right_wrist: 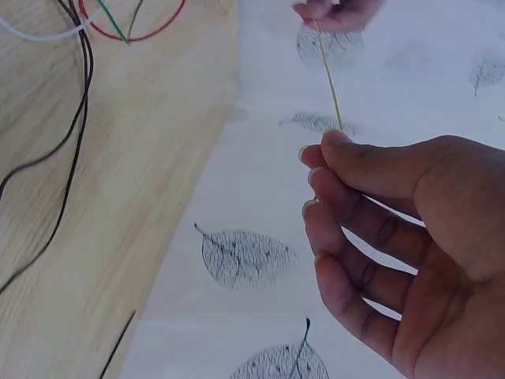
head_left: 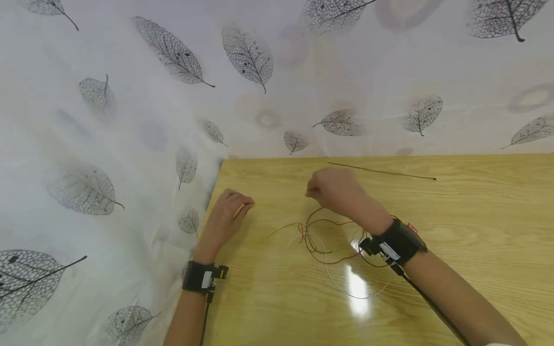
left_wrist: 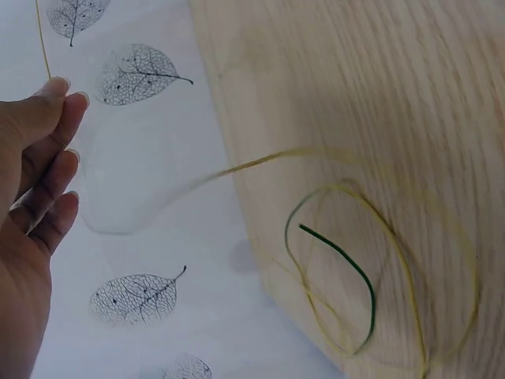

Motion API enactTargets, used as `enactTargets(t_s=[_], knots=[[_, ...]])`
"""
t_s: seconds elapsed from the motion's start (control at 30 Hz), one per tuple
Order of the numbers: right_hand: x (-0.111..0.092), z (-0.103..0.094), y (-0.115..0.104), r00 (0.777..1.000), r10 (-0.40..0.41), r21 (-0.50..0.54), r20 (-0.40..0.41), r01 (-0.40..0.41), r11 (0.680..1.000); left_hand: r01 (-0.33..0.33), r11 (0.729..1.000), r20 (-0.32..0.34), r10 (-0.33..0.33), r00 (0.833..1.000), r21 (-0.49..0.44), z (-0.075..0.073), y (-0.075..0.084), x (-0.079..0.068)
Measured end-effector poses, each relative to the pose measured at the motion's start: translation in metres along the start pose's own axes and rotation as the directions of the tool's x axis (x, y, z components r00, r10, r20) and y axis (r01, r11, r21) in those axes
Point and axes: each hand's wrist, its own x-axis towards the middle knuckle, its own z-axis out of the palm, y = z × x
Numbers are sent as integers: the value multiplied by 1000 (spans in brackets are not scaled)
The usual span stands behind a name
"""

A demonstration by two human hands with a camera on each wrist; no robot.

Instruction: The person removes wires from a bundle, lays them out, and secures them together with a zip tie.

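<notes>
A thin yellow cord (right_wrist: 329, 75) runs straight between my two hands, raised above the table's back left. My left hand (head_left: 225, 216) pinches one part of it between thumb and forefinger, as the left wrist view also shows. Opposite, my right hand (head_left: 339, 192) pinches the cord between thumb and forefinger, its other fingers loosely curled. In the left wrist view, a slack yellow length (left_wrist: 406, 260) loops beside a green cord end (left_wrist: 363, 284); whether it is the same strand I cannot tell. Below my right hand lies a loose tangle with a white cord (head_left: 327, 269) and a red cord (right_wrist: 150, 37).
A single dark cord (head_left: 381, 170) lies along the back of the wooden table (head_left: 484, 230). Black cords (right_wrist: 79, 150) show in the right wrist view. A leaf-printed sheet (head_left: 268, 115) rises behind the table and at its left edge. Each wrist wears a strapped camera with a cable.
</notes>
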Motion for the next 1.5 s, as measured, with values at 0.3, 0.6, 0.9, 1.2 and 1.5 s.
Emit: enactTargets(t_s=[0.3, 0.6, 0.9, 1.2, 1.5], knots=[[-52, -25, 54, 989, 142, 38, -32, -141, 989, 29, 999, -37, -30, 999, -35, -6, -13, -12], [-119, -44, 104, 961, 271, 23, -60, -270, 963, 71, 997, -34, -71, 997, -12, -10, -14, -15], [-200, -36, 143, 914, 404, -7, 35, -404, 915, 8, 999, -6, -8, 1000, -36, 12, -3, -14], [-242, -7, 158, 878, 453, 48, 158, -465, 884, -53, 996, 79, 59, 995, -70, 39, 16, -11], [-245, 12, 151, 896, 415, 85, 158, -431, 898, -48, 997, 142, 55, 988, -52, 55, 21, -10]])
